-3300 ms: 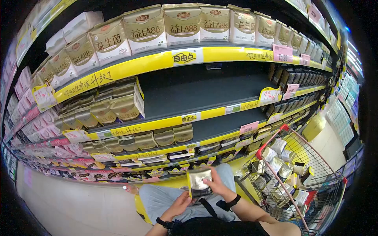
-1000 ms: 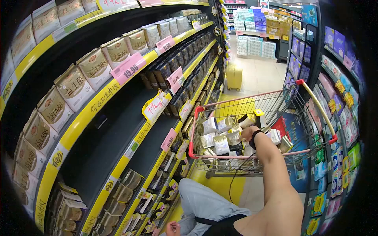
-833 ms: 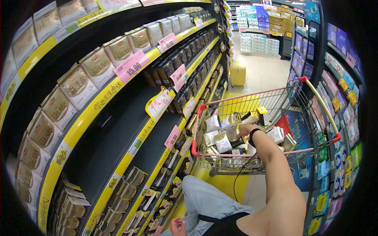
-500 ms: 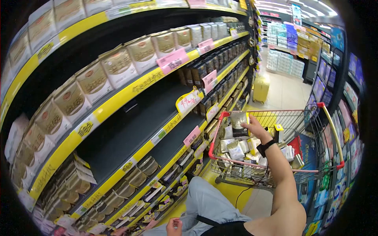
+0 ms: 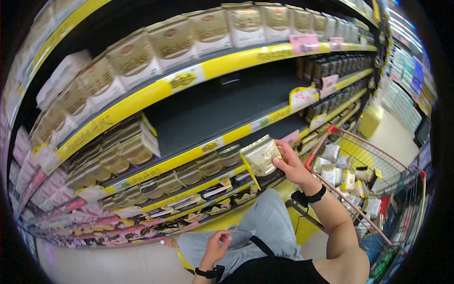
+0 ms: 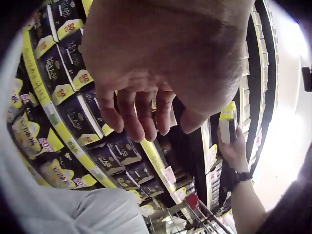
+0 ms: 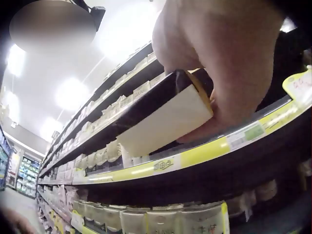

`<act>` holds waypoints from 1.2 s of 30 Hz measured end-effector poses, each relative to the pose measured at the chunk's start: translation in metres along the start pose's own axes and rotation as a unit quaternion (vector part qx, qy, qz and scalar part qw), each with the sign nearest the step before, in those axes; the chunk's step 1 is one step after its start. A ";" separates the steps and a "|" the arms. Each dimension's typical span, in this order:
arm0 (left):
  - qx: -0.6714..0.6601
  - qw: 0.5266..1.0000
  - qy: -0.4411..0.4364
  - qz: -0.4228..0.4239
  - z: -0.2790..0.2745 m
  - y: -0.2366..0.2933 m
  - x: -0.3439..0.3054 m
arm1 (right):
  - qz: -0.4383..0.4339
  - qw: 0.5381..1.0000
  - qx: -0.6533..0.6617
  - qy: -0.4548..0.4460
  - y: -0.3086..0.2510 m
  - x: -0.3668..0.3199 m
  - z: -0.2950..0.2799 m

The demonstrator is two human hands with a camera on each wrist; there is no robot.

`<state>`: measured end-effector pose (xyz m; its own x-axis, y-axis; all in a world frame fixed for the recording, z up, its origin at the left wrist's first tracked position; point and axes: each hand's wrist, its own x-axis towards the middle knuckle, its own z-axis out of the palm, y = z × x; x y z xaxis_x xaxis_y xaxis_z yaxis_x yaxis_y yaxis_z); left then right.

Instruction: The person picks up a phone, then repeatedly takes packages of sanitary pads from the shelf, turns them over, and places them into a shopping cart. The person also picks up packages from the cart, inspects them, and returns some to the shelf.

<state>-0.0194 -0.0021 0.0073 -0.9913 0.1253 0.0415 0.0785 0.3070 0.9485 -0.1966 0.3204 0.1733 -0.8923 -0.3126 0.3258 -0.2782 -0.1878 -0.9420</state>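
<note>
The right hand (image 5: 294,166) pinches a gold and black packet (image 5: 263,162) by its right edge, thumb on the front, in front of the lower shelves. From the right wrist, the packet's pale side (image 7: 168,122) shows beneath the right hand (image 7: 219,58). Over the lap, the left hand (image 5: 218,245) holds nothing, its fingers loosely bent. The left wrist view has the left hand (image 6: 156,73) close up with fingers hanging loosely, and the packet (image 6: 227,127) in the other hand beyond it.
A wire cart (image 5: 373,165) with many packets stands at the right. Gold and white packets (image 5: 210,31) line the upper shelf; a dark stretch of shelf (image 5: 213,102) lies below them. A yellow suitcase (image 5: 371,118) is behind the cart, and a bottle (image 5: 169,242) lies beside the lap.
The right hand has lifted the packet out of the cart and carried it left to the shelf front. The head view has swung left, and the left hand stays over the lap.
</note>
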 end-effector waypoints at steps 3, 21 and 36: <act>-0.001 1.000 0.005 -0.021 -0.001 -0.018 -0.019 | -0.063 0.998 0.018 0.009 0.006 0.040 0.020; -0.014 0.997 0.024 -0.067 -0.015 -0.015 -0.023 | -0.173 0.954 -0.186 -0.162 0.011 0.216 0.137; -0.027 0.999 -0.004 -0.043 0.001 -0.025 -0.024 | -0.134 0.944 -0.220 -0.204 0.004 0.213 0.170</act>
<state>0.0023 -0.0117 -0.0173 -0.9932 0.1082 -0.0435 -0.0133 0.2654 0.9641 -0.3272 0.0950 0.2531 -0.5828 -0.6579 0.4769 -0.6757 0.0663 -0.7342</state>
